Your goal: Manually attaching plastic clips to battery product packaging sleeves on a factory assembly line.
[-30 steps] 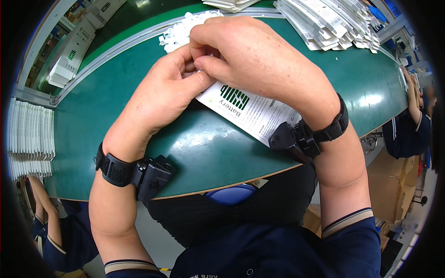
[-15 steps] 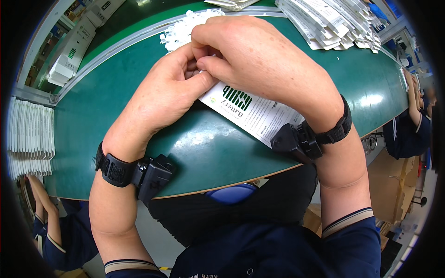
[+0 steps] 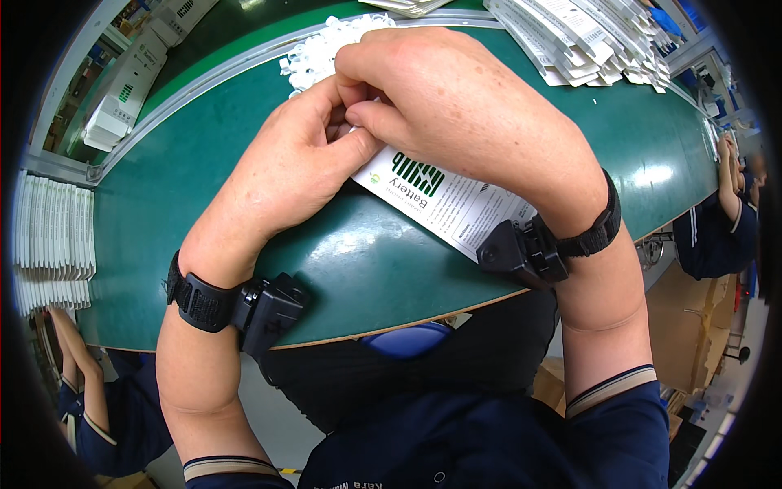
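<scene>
A flat white cardboard box (image 3: 444, 204) with green and black print lies slantwise above the table, its far left end between my two hands. My left hand (image 3: 297, 155) is closed on that end, thumb on top of the box. Over the same end bends my right hand (image 3: 423, 90), its thumb and fingers closed in a pinch against the left fingers. The tips are hidden, so I cannot tell what the right one pinches. The box's near end passes under my right wrist. Just behind my hands sits a heap of small white plastic pieces (image 3: 314, 61).
The green table (image 3: 163, 236) curves around me. Flat white boxes (image 3: 586, 41) are piled at the far right, and a row of them (image 3: 55, 236) stands at the left edge. More boxes (image 3: 126, 102) lie beyond the metal rail. Other people work at both sides.
My hands stay almost where they were, and the box has turned very slightly between them. At the far right, another person's hands have shifted.
</scene>
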`<action>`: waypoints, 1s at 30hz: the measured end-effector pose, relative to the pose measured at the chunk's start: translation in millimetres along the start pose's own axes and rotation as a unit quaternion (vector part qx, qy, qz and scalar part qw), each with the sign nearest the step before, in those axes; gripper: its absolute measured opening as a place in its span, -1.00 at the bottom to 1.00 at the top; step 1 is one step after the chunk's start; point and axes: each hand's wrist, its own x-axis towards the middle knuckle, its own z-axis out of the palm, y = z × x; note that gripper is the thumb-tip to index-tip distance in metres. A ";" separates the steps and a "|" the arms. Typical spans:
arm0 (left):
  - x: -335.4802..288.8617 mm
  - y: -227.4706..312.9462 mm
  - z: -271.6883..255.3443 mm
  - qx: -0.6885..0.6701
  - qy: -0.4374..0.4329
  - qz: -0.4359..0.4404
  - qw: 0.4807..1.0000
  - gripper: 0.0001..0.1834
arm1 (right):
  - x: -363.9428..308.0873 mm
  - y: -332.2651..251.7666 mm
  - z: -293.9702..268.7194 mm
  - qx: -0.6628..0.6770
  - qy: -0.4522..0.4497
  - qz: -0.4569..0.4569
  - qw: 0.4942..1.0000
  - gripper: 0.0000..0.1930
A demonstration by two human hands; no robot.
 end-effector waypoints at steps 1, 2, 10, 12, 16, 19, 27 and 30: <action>0.1 0.1 -0.1 0.003 0.000 -0.001 1.000 -0.60 | 0.0 0.1 0.0 0.001 -0.002 0.001 1.000 -0.82; 0.3 0.1 -0.3 0.006 0.000 -0.002 1.000 -0.60 | -0.1 0.2 0.0 0.002 -0.004 0.003 1.000 -0.82; 0.3 -1.0 0.3 -0.004 0.002 0.005 1.000 -0.59 | -0.1 2.9 3.3 0.006 -0.001 0.009 1.000 -0.87; 0.2 -0.9 -0.4 -0.003 -0.001 0.004 1.000 -0.59 | -0.5 3.9 4.1 0.005 0.000 0.011 1.000 -0.87; -0.2 -0.7 0.1 -0.007 -0.002 0.007 1.000 -0.59 | -1.1 5.3 4.9 0.009 0.003 0.008 1.000 -0.87; -0.4 -0.8 0.4 -0.010 -0.001 0.006 1.000 -0.60 | -0.8 5.5 5.9 0.009 0.008 0.007 1.000 -0.87; 0.3 -2.2 0.0 0.000 0.003 0.006 1.000 -0.60 | -1.2 6.2 6.9 0.009 0.013 0.005 1.000 -0.87; 0.2 -2.1 0.5 -0.009 0.004 0.008 1.000 -0.60 | -1.2 6.2 7.2 0.011 0.016 0.004 1.000 -0.87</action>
